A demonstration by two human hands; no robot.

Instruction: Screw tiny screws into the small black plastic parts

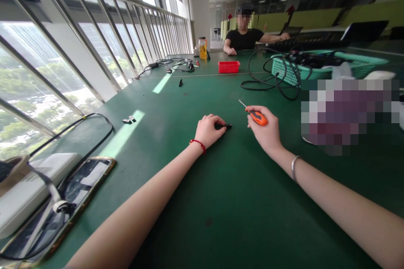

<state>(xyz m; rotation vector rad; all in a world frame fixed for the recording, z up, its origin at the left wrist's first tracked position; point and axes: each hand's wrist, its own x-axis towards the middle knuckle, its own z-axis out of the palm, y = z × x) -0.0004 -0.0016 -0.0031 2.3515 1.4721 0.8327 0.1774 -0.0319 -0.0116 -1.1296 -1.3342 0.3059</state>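
On the green tabletop (189,168), my left hand (208,130) is closed around a small black piece (224,126), whose end sticks out to the right past the fingers. The exact kind of this piece I cannot make out. My right hand (264,128) grips a screwdriver (258,117) with an orange and dark grey handle. Its thin metal shaft points up and to the left, away from the black piece, and its tip is free of contact. A gap of bare tabletop lies between the two hands.
A red tray (229,67) stands ahead. A turquoise basket (285,71) with cables is at right, near a pixelated object (350,113). A phone (85,185) and white box (38,189) lie at left. Small parts (129,120) lie leftward. A person (242,38) sits opposite.
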